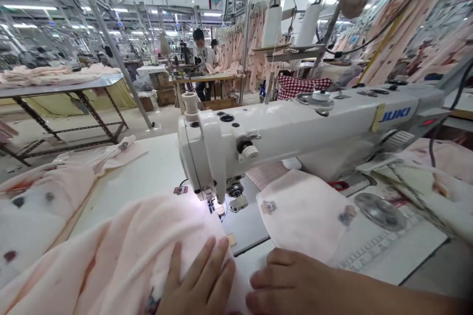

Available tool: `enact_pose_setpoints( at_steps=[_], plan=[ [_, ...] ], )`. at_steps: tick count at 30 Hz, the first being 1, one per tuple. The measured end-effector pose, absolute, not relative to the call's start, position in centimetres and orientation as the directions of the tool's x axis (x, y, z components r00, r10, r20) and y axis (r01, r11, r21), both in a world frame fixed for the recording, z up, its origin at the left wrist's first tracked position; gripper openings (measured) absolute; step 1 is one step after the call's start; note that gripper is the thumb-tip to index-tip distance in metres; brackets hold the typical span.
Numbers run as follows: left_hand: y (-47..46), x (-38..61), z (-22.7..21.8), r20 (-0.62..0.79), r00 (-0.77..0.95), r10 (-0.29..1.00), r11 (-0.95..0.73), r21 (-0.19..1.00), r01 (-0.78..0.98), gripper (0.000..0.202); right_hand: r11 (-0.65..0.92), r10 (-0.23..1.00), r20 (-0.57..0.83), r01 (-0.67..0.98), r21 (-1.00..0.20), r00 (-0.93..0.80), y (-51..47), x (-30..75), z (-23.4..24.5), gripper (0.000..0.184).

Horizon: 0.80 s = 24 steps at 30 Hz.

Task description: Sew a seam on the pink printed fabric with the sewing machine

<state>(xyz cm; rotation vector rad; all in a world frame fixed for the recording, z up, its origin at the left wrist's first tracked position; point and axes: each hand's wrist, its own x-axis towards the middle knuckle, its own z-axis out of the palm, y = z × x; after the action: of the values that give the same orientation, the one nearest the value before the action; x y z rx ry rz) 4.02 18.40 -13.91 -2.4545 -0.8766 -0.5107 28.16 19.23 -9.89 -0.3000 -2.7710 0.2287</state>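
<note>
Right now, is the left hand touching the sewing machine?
No, the left hand lies on the pink cloth, in front of the sewing machine and apart from it.

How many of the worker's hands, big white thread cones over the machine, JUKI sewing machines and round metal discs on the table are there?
Hands: 2 (left hand, right hand)
Thread cones: 2
JUKI sewing machine: 1
Metal disc: 1
Total: 6

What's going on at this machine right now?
A person's left hand lies spread flat on pink fabric, which reaches the lit needle area of a sewing machine. The right hand is curled by the fabric's right edge; whether it grips anything is unclear. A separate pink piece lies right of the needle. Whether the fabric is under the presser foot is hard to tell.
</note>
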Motion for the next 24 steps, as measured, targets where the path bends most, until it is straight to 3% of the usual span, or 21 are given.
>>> enact_pose_setpoints(
  at_steps=[3,7,10,13,20,24],
  plan=[
    [20.5,2.7,-12.4,0.416,0.805,0.423,-0.727,-0.375,0.575,0.040,0.973,0.224,0.320,0.194,-0.125,-0.920,20.7,27.3,-10.3,0.017],
    [22.1,1.7,-10.9,0.312,0.744,0.591,-0.741,-0.154,0.654,0.039,0.969,0.246,0.331,0.239,-0.064,-0.911,23.2,25.9,-10.7,0.011],
    [23.5,1.2,-10.5,0.292,0.722,0.627,-0.752,-0.012,0.659,0.026,0.959,0.274,0.381,0.278,-0.046,-0.883,25.0,25.0,-10.6,0.012],
    [25.3,0.7,-10.5,0.279,0.723,0.632,-0.761,0.047,0.647,0.018,0.942,0.321,0.428,0.333,-0.050,-0.845,26.5,24.4,-10.6,0.015],
    [29.5,-0.1,-10.9,0.255,0.619,0.743,-0.642,0.012,0.766,0.030,0.906,0.324,0.529,0.418,0.064,-0.784,28.2,23.6,-11.6,0.017],
    [31.0,-0.1,-10.2,0.256,0.622,0.740,-0.647,0.015,0.763,0.028,0.902,0.373,0.493,0.432,0.006,-0.786,28.3,23.7,-11.7,0.021]
  ],
)
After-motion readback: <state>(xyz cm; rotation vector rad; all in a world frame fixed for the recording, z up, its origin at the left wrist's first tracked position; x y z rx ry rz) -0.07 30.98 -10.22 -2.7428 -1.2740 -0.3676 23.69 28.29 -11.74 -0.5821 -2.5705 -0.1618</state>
